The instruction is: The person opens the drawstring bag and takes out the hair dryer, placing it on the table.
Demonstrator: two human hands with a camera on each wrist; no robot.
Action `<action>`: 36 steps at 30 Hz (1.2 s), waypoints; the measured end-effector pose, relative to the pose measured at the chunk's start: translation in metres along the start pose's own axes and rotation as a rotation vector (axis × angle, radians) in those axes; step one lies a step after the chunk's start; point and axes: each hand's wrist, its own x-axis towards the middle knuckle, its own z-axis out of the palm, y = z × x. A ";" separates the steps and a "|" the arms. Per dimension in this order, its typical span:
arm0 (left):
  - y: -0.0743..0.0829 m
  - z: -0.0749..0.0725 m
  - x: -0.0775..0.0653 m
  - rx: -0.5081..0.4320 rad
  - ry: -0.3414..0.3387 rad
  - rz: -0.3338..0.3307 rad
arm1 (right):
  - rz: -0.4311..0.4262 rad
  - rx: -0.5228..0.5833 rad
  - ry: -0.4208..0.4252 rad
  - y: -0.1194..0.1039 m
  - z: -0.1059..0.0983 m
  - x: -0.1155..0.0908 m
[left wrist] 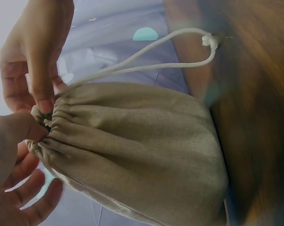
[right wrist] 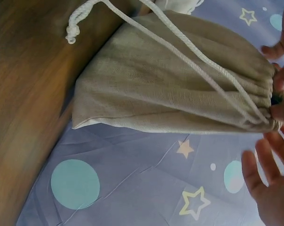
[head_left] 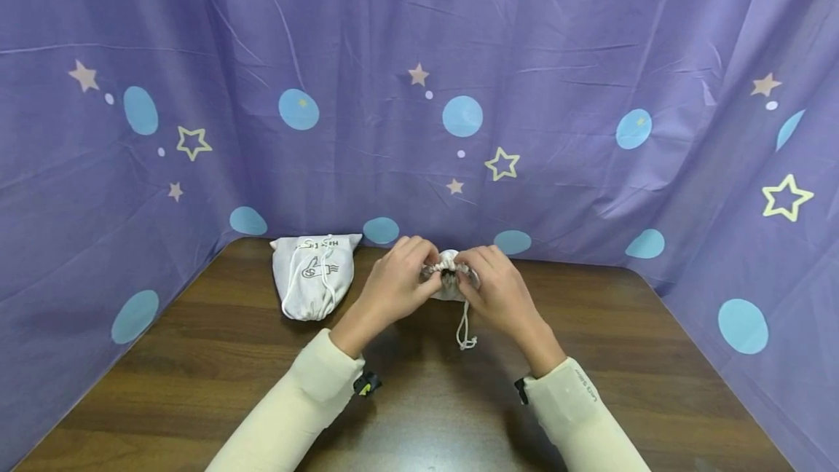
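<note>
A beige cloth drawstring bag [left wrist: 142, 136] stands upright on the table, its mouth gathered into tight pleats with a small dark gap. On its left side my left hand [head_left: 405, 274] pinches the gathered rim between thumb and fingers. My right hand [head_left: 496, 288] grips the rim at the other side, the thumb at the opening. White drawcord [right wrist: 198, 56] comes out on the right side and hangs in a loop, ending in a knot. Both hands hide much of the bag in the head view; its contents are hidden.
A second, pale drawstring bag [head_left: 313, 279] with a printed drawing and white cords lies at the back left of the brown wooden table [head_left: 216, 363]. Purple curtains [head_left: 387, 166] with stars and blue dots hang behind and at both sides.
</note>
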 end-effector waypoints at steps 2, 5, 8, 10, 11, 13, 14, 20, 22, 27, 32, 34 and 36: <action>0.000 0.001 0.000 -0.003 0.021 0.012 | 0.006 -0.022 0.025 -0.001 0.001 0.000; 0.001 0.002 0.001 -0.033 0.039 0.034 | 0.013 -0.032 0.044 -0.002 0.003 -0.001; 0.001 0.004 0.001 -0.064 0.045 0.055 | -0.001 -0.032 0.054 -0.003 0.004 -0.002; 0.002 0.005 0.000 -0.076 0.047 0.064 | -0.013 -0.037 0.056 -0.004 0.004 -0.003; 0.002 0.005 0.000 -0.080 0.047 0.066 | -0.018 -0.038 0.058 -0.004 0.005 -0.003; 0.002 0.006 0.000 -0.082 0.047 0.069 | -0.021 -0.041 0.063 -0.004 0.006 -0.004; 0.002 0.007 0.000 -0.081 0.046 0.068 | -0.021 -0.041 0.067 -0.005 0.006 -0.004; 0.002 0.010 -0.001 -0.087 0.053 0.071 | -0.026 -0.041 0.085 -0.007 0.009 -0.004; 0.002 0.010 -0.001 -0.090 0.063 0.077 | -0.026 -0.039 0.089 -0.007 0.009 -0.004; 0.002 0.010 -0.002 -0.075 0.095 0.094 | -0.013 -0.027 0.085 -0.007 0.009 -0.003; 0.001 0.010 -0.002 -0.055 0.104 0.101 | 0.003 -0.024 0.084 -0.007 0.009 -0.001; 0.001 0.009 -0.002 -0.042 0.098 0.098 | 0.008 -0.024 0.084 -0.007 0.008 -0.001; 0.001 0.008 -0.002 -0.029 0.093 0.090 | 0.013 -0.024 0.085 -0.006 0.008 -0.001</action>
